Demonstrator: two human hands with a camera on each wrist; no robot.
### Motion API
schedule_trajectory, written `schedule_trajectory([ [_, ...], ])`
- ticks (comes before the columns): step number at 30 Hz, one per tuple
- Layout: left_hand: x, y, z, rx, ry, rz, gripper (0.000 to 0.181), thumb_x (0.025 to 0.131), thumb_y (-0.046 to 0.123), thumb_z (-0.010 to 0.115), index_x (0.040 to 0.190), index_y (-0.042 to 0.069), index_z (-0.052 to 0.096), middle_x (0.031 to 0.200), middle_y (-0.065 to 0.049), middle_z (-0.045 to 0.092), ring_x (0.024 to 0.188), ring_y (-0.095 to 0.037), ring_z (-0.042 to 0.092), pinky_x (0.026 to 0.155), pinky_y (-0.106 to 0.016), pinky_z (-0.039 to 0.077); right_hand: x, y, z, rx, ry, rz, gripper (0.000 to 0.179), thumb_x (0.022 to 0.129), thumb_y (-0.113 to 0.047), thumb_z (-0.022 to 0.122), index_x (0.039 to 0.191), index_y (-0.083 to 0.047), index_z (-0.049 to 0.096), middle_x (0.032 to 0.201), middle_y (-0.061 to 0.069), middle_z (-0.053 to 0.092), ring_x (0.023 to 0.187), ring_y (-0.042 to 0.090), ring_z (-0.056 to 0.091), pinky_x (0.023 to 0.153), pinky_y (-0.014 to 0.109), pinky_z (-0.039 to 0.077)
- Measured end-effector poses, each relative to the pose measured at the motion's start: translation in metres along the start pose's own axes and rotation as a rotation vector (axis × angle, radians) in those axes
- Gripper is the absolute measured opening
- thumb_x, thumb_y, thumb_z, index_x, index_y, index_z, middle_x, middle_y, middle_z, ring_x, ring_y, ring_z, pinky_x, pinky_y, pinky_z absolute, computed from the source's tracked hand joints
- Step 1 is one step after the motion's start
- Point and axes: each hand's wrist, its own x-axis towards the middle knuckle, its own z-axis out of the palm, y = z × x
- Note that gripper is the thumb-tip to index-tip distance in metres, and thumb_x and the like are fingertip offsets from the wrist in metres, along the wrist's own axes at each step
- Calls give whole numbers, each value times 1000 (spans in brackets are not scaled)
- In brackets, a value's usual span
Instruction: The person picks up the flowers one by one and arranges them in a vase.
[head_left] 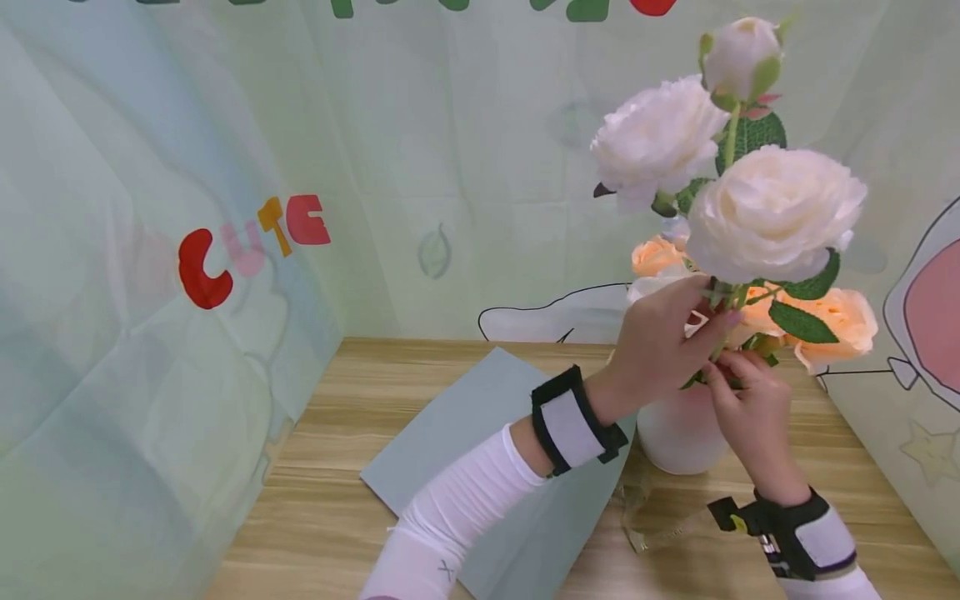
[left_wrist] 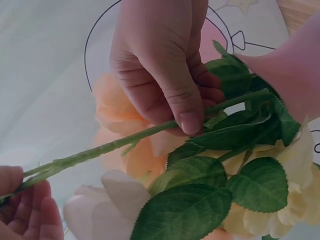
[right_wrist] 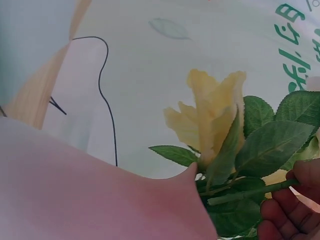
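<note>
A spray of white artificial roses [head_left: 776,212], two full blooms and a bud, stands above a pink-and-white vase [head_left: 682,433]. My left hand [head_left: 660,342] grips its green stem just beneath the blooms. Lower down, my right hand [head_left: 757,408] pinches the same stem [left_wrist: 115,145] between thumb and fingers. The stem's cut end lies by the vase mouth, among leaves, in the right wrist view; whether it is inside the rim I cannot tell. Peach roses [head_left: 832,321] and a yellow rose [right_wrist: 215,115] stand in the vase, partly hidden behind my hands.
A grey-blue sheet [head_left: 480,433] lies on the wooden table [head_left: 315,500] left of the vase, under my left forearm. Some clear ribbon-like material [head_left: 637,517] lies in front of the vase. A printed cloth backdrop [head_left: 450,167] rises behind and at both sides.
</note>
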Motion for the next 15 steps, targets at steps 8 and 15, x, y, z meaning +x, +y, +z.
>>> schedule_trajectory([
  [8, -1, -5, 4, 14, 0, 4, 14, 83, 16, 59, 90, 5, 56, 78, -2, 63, 72, -6, 59, 68, -4, 39, -3, 4, 4, -43, 7, 14, 4, 72, 7, 63, 75, 8, 63, 69, 18, 58, 67, -9, 39, 61, 6, 32],
  [15, -3, -6, 7, 17, -26, -24, 14, 85, 17, 57, 91, 5, 55, 80, -3, 63, 73, -8, 59, 67, -5, 38, -4, 8, 8, -60, 12, 27, 4, 72, 7, 61, 76, 9, 62, 69, 20, 58, 66, 0, 41, 61, 14, 30],
])
